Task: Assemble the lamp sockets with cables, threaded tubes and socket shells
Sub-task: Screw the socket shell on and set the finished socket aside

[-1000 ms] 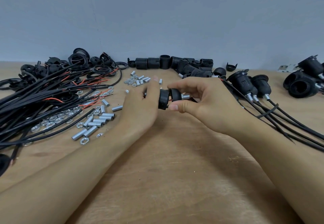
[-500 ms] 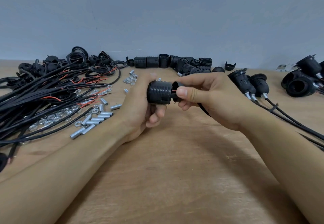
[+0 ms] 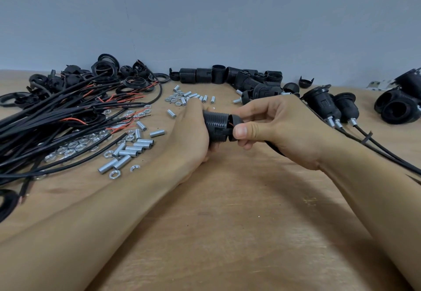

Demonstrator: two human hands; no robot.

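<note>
Both hands meet above the middle of the tan, grainy wooden surface (image 3: 227, 211). The left hand (image 3: 193, 131) wraps its grip round a black ribbed socket shell (image 3: 215, 126), a short cylinder with fine ridges along its side, the fingers curled under and behind it. The right hand (image 3: 280, 126) pinches the smooth rounded black cap (image 3: 235, 123) at the shell's right end, thumb in front and forefinger arched over the top; a sliver of red wire shows in the seam between cap and shell. A thin black cable (image 3: 273, 148) runs out below the right palm. To the left lies a tangle of black cables with red cores (image 3: 57, 122), with dull silver hex nuts (image 3: 75, 146) and short threaded tubes (image 3: 134, 148) beside it. Loose black shells (image 3: 218, 75) line the wall, and finished sockets with cables (image 3: 330, 106) lie to the right.
</note>
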